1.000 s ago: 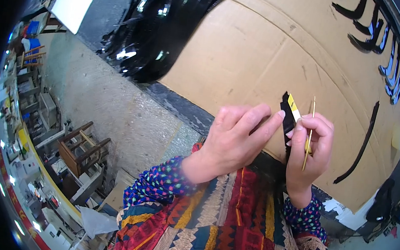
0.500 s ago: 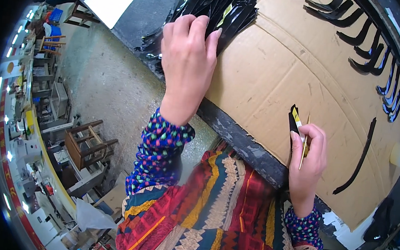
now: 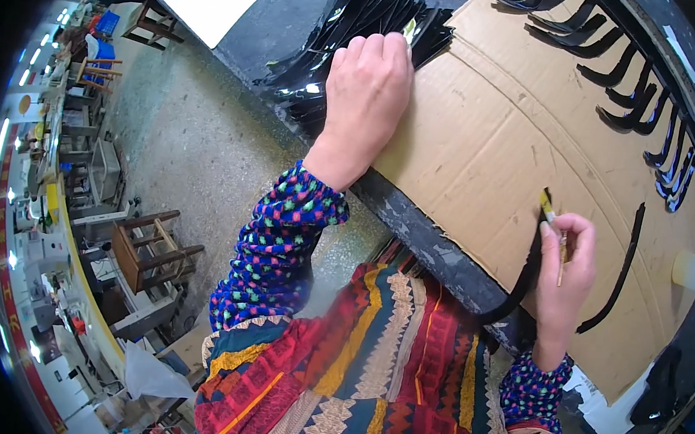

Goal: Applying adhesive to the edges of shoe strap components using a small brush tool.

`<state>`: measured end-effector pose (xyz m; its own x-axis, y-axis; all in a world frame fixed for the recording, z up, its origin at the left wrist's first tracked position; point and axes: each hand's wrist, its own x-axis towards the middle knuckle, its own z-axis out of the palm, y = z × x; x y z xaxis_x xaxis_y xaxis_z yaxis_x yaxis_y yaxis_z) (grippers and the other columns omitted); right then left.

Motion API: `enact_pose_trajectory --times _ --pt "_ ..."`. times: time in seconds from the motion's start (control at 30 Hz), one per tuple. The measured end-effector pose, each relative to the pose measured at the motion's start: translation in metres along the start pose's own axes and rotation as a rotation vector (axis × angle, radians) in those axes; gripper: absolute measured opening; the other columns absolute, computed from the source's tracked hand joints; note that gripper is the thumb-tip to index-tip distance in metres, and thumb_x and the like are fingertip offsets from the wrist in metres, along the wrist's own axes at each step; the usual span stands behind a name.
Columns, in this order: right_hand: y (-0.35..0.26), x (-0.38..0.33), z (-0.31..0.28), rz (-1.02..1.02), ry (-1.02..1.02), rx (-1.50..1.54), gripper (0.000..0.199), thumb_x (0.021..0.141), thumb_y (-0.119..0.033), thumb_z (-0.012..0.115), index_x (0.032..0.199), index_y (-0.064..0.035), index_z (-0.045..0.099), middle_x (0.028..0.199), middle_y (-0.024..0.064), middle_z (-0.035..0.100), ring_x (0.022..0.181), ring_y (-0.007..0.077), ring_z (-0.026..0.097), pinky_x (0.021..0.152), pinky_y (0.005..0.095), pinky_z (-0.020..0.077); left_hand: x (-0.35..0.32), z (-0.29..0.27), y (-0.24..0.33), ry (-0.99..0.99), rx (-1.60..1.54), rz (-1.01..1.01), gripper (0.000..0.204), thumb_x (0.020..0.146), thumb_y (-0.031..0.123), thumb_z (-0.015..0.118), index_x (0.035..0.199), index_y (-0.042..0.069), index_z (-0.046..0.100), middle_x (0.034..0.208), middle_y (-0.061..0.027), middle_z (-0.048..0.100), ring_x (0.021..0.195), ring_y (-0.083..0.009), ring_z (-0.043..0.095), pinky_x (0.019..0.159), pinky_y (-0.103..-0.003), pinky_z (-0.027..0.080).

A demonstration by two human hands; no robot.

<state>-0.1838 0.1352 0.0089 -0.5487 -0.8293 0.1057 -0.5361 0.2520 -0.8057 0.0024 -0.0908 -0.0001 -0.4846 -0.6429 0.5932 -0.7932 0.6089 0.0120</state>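
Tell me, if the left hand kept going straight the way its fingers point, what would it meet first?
The left hand already has its fingertips at the heap of glossy black curved strips beside the brown cardboard sheet, so it would likely push into that heap first; depth is hard to judge here.

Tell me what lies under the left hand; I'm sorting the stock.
The left hand rests on a pile of glossy black strips at the edge of the cardboard sheet. The strips directly beneath the palm are covered.
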Motion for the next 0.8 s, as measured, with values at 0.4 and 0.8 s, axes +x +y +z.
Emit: enact_pose_trajectory --times 0.4,0.8 --pt "0.014 0.032 -0.003 -0.177 0.235 -0.021 0.009 0.093 -0.004 0.060 0.100 -0.0001 0.056 0.090 0.0054 0.060 0.083 0.0134 0.059 0.076 0.0264 0.0477 -0.079 -0.054 0.128 -0.412 -0.427 0.009 0.016 0.085 0.011 0.059 0.079 0.008 0.045 0.055 -0.0062 0.052 0.043 -0.0224 0.058 0.037 -0.036 0.046" --pt "-0.010 0.007 0.013 0.240 -0.097 0.443 0.014 0.092 -0.002 0.063 0.104 -0.0026 0.056 0.090 0.0014 0.059 0.076 0.0045 0.056 0.065 0.0187 0.0465 -0.078 -0.051 0.142 -0.425 -0.682 -0.141 0.018 0.090 0.013 0.062 0.081 0.006 0.048 0.059 -0.0089 0.051 0.051 -0.0236 0.060 0.043 -0.036 0.048"
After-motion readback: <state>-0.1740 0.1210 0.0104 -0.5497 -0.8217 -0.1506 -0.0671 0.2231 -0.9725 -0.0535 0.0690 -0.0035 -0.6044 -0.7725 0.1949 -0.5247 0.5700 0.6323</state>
